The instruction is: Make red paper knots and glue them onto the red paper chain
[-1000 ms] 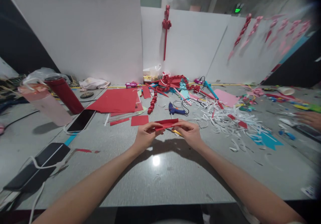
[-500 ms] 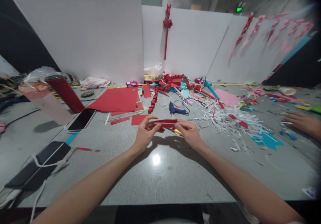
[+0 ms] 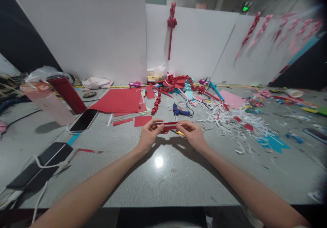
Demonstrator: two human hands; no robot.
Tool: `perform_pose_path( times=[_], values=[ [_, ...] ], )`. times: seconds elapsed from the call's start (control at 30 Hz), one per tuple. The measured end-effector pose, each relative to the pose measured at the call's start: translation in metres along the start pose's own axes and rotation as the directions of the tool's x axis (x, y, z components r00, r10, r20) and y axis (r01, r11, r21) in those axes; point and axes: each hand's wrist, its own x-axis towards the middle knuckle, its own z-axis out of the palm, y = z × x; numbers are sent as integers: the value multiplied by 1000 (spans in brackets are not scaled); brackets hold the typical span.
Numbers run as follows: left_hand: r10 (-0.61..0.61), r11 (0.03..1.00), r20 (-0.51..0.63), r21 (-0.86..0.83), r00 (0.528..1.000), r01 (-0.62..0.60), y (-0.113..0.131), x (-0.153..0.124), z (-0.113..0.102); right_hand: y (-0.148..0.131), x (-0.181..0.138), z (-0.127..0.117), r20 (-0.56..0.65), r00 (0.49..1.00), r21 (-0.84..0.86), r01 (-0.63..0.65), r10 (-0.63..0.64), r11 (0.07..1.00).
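Held level above the table is a narrow folded strip of red paper [image 3: 170,126], with a pale line along it. My left hand [image 3: 150,132] pinches its left end between thumb and fingers. At the other end my right hand [image 3: 191,132] pinches it the same way. Partly hidden behind my right hand, a yellow item [image 3: 181,133] lies on the table. Just beyond my hands rest a blue glue gun [image 3: 181,110] and a small red paper piece [image 3: 142,121]. A red paper chain [image 3: 156,103] trails toward my left hand.
Large red sheets [image 3: 117,101], a phone [image 3: 83,120], a red flask [image 3: 66,94], a pink bottle [image 3: 48,102] and a black power bank [image 3: 39,166] lie or stand to the left. White paper scraps [image 3: 230,119] cover the right. A red paper ornament [image 3: 171,21] hangs on the white panel.
My fingers have come closer together along the red strip, so less of it shows between them. Another person's hand at the right edge has gone out of view.
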Motion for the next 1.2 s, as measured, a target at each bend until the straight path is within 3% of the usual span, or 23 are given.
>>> perform_pose_path(
  times=[0.17, 0.77, 1.2],
  values=[
    [0, 999, -25, 45, 1000, 1, -1, 0, 0, -2, -1, 6, -64, 997, 123, -42, 50, 992],
    [32, 989, -20, 148, 999, -29, -4, 1, -3, -2, -1, 9, -84, 996, 98, -32, 41, 995],
    [39, 982, -30, 187, 999, -33, -3, -1, -3, -6, 0, 11, -69, 997, 181, -29, 43, 983]
  ],
)
